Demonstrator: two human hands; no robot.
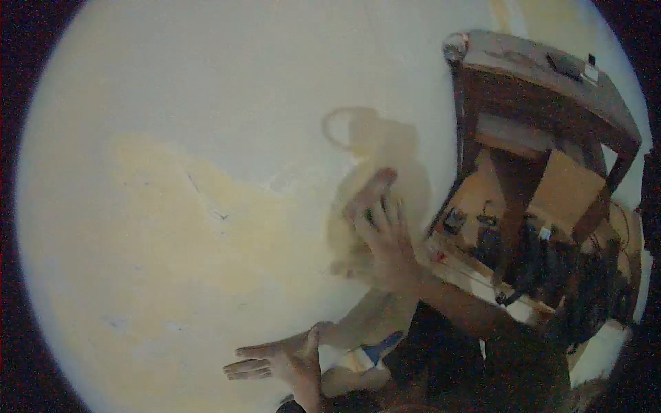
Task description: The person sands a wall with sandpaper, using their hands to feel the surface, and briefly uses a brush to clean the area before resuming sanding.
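Note:
My left hand [284, 359] is at the lower left, in front of the pale surface, with its fingers stretched to the left and its thumb raised; nothing shows in it. Above and to the right, my right hand [389, 234] has its fingers curled around a dark brownish thing with a reddish end [387, 176]. Dim light and blur hide what kind of thing it is. A shadow falls on the pale surface [227, 234] behind this hand. Between my two arms, low in the view, a small blue and white thing [382, 347] shows, too blurred to name.
A brown wooden desk [537, 86] stands at the right, with a dark flat object [564, 67] on top. Beneath it are cardboard-coloured panels [571, 193] and a jumble of dark items [537, 255]. Yellowish patches and dark marks run across the pale surface.

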